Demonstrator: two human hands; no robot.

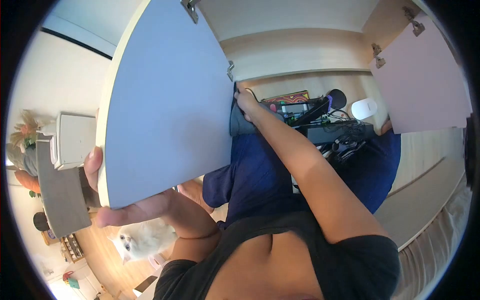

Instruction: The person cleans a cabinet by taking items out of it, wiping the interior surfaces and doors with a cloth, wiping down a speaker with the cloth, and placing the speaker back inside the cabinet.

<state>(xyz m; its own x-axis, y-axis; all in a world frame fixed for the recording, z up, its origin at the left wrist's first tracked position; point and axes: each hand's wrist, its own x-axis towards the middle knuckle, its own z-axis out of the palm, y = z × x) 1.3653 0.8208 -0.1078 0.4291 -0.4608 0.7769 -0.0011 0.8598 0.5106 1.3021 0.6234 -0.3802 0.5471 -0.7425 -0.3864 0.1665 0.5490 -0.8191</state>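
My left hand (131, 202) grips the outer edge of a large pale cabinet door (165, 110), its fingers on both sides of the edge. The door stands open on its hinges at the left. My right hand (246, 101) reaches into the cabinet beside the door's hinged side, its fingers closed at a dark grey cloth item (242, 124). Most of those fingertips are hidden. Right of this hand lie a red patterned box (287, 97), a black cylinder (337, 99), a white rounded device (364, 108) and tangled black cables (350, 131).
A second open door (422, 75) stands at the right. A white cat (145, 240) is on the wooden floor below the left door. At the far left are a grey table (62, 192) and a white box-shaped unit (75, 140). My knees are against the cabinet opening.
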